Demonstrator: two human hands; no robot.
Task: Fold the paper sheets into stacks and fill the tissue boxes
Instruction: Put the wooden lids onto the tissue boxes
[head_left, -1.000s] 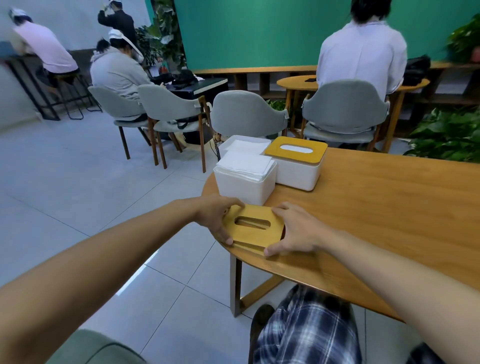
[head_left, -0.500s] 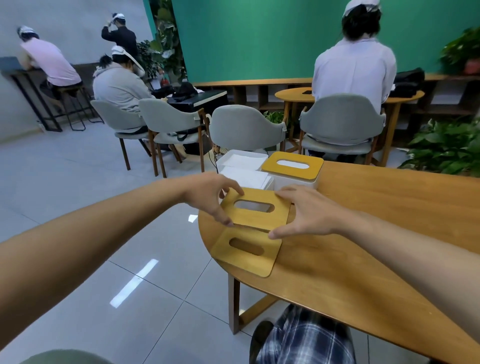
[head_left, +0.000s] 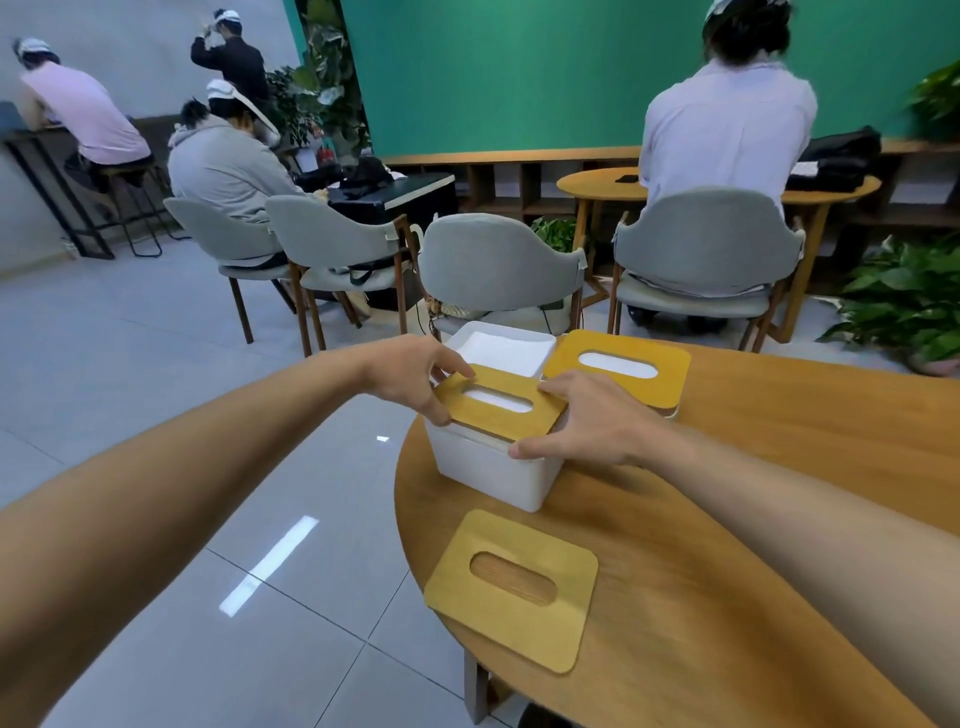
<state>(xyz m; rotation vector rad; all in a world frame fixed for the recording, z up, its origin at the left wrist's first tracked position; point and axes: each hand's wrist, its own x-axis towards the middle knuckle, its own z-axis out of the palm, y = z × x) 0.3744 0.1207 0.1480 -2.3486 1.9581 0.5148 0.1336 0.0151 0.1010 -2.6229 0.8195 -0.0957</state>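
A wooden slotted lid (head_left: 498, 404) lies on top of the near white tissue box (head_left: 488, 470), with white paper showing through its slot. My left hand (head_left: 415, 376) pinches the lid's left edge and my right hand (head_left: 587, 418) grips its right edge. Behind it stands an open white box (head_left: 501, 345) holding white paper. A third box carries its own wooden lid (head_left: 618, 366) at the back right. One more loose wooden lid (head_left: 511, 587) lies flat on the table near its front edge.
The round wooden table (head_left: 753, 545) ends just left of the boxes, with tiled floor beyond. A grey chair (head_left: 501, 265) stands right behind the table. People sit at other tables further back. A green plant (head_left: 904, 296) is at the right.
Both hands lifted the top lid off the lower one and carried it away from me onto the near white box. The lower lid stays on the table.
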